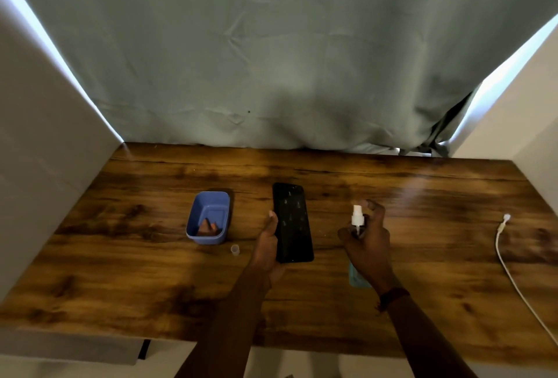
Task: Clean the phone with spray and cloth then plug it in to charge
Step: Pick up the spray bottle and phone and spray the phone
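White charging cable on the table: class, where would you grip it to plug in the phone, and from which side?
Likely just behind the connector of the cable, pinched from above: that end lies flat and free on the table.

black phone [292, 223]; blue tub [207, 217]; white spray nozzle [357, 217]; white cable [513, 275]; dark-streaked brown woodgrain tabletop [422, 196]; grey-green curtain [271, 45].

Your two forearms are bare, no sleeves showing; your left hand [267, 241] wears nothing; your right hand [367, 244] has a dark reddish-brown band [392, 297] around its wrist; no rings are visible.
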